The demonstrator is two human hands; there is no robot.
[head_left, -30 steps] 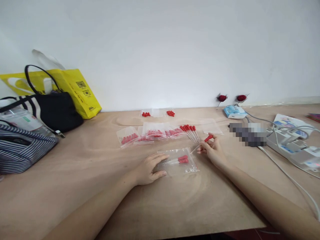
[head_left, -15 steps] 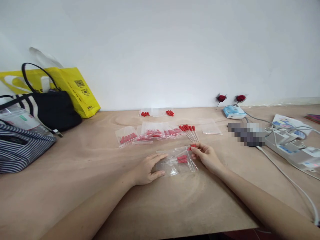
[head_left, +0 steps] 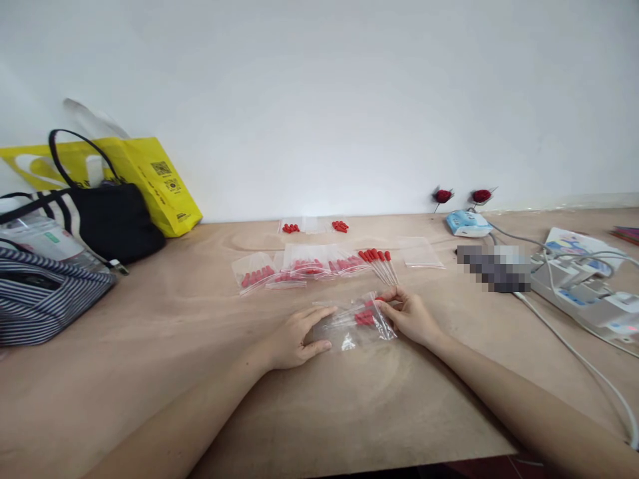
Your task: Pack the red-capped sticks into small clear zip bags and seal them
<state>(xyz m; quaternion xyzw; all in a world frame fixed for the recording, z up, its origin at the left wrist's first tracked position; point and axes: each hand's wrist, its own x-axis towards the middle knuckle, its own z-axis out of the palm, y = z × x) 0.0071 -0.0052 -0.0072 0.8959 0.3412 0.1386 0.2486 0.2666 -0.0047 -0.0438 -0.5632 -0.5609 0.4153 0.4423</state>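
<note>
A small clear zip bag (head_left: pixel 349 326) with red-capped droppers inside lies on the wooden table (head_left: pixel 200 372). My left hand (head_left: pixel 294 336) pins the bag's left end, thumb and fingers pinched on it. My right hand (head_left: pixel 409 313) is at the bag's open right end, fingers pinched on a red-capped dropper (head_left: pixel 379 301) that is partly inside the bag. Just behind lies a loose row of red-capped droppers (head_left: pixel 379 263).
Several filled bags of red droppers (head_left: pixel 294 269) lie mid-table, with an empty clear bag (head_left: pixel 422 253) to their right. Loose red caps (head_left: pixel 340 226) sit near the wall. Bags are piled at the left (head_left: pixel 100 213). A power strip and cables (head_left: pixel 579 286) occupy the right.
My right hand has carried a dropper from the loose row down and left to the bag's mouth. My left hand has stayed on the bag.
</note>
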